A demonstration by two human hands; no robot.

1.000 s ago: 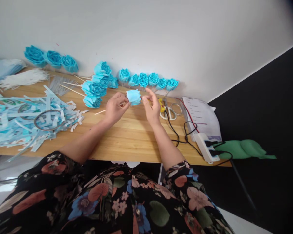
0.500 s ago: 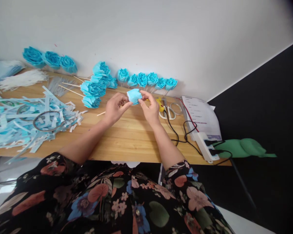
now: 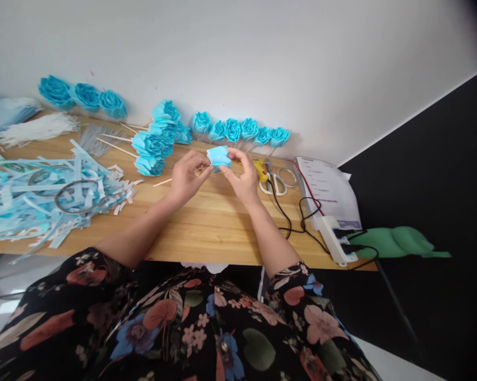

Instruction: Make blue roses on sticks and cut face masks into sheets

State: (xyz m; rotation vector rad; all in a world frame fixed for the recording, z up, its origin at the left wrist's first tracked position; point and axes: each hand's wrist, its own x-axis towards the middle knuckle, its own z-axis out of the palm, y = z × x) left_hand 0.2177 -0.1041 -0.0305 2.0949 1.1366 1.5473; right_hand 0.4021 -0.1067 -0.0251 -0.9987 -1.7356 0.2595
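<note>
Blue flower (image 3: 219,156), two-handed hold.
Left hand (image 3: 187,174): fingers gripping its base (wooden stick (image 3: 162,182) protruding); right hand (image 3: 244,177): fingers pinching its petals.

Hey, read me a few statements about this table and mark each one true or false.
The left hand and right hand are both on one blue flower. True.

The pile of strips lies right of the hands. False: it lies left of them.

The yellow tool is beside the scissors. True.

Nothing is plugged into the white power strip. False: black plugs are in it.
</note>
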